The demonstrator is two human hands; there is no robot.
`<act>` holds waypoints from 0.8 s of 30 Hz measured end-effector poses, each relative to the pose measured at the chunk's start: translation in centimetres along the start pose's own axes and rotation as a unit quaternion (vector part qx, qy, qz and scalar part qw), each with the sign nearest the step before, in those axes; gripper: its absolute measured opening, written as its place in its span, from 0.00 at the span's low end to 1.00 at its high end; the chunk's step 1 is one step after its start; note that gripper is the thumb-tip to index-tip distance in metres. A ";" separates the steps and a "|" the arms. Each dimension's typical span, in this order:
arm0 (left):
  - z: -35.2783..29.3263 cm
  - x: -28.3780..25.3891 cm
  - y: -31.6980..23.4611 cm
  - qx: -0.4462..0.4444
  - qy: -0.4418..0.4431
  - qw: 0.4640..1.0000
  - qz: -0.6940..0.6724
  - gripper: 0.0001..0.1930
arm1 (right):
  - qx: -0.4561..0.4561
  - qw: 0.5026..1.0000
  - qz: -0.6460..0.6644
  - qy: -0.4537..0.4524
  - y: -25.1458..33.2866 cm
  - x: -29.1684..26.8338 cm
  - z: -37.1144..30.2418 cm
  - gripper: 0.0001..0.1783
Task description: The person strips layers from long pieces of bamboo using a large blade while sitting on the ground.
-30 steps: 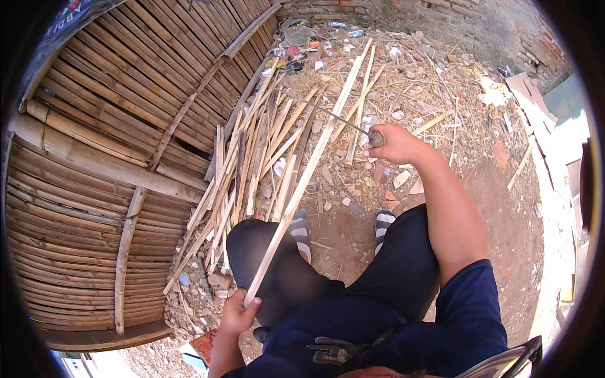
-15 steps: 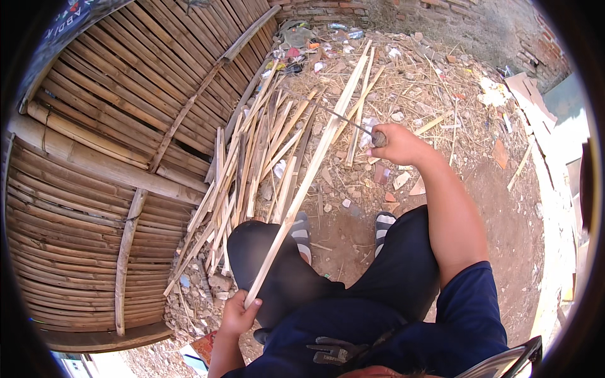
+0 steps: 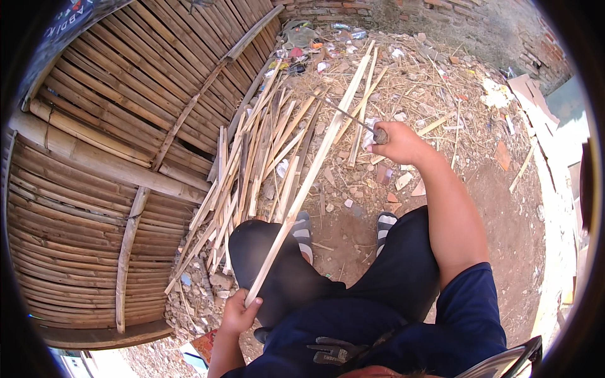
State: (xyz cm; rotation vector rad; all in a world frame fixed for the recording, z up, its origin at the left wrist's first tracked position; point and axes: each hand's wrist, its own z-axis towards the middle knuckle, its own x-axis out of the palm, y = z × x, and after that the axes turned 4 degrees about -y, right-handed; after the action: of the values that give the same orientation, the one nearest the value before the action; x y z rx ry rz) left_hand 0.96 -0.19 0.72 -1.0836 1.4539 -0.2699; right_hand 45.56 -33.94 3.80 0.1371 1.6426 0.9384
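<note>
My left hand (image 3: pixel 239 313), low at the left by my thigh, is closed round the near end of a long pale split-wood strip (image 3: pixel 302 192). The strip slants up and away to the right, passing over my left knee. To the right of its far half, my right hand (image 3: pixel 397 143) grips the handle of a long, thin-bladed knife (image 3: pixel 357 122). Its dark blade points up and left and crosses the strip. Whether the edge touches the wood, I cannot tell.
Beyond my left knee lies a pile of similar strips (image 3: pixel 252 160), beside a slatted bamboo wall (image 3: pixel 120 138). Dry straw, rubble and litter (image 3: pixel 416 82) cover the ground ahead, up to a brick wall (image 3: pixel 403 16). My sandalled feet (image 3: pixel 303 233) rest on bare dirt.
Very little differs: the blade lies at a slightly steeper slant across the strip, and the whole view has shifted a touch. Both hands keep their grips.
</note>
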 end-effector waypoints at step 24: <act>-0.4 0.8 0.8 0.023 -0.032 0.999 0.016 0.17 | -0.205 0.953 -0.122 0.188 7.2 2.4 -4.1 0.22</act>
State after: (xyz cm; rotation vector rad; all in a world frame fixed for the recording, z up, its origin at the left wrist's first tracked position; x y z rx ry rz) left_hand 0.41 -0.52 -0.33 -1.0212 1.4013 -0.2432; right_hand 38.49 -29.85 6.52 -0.5475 1.7162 1.1378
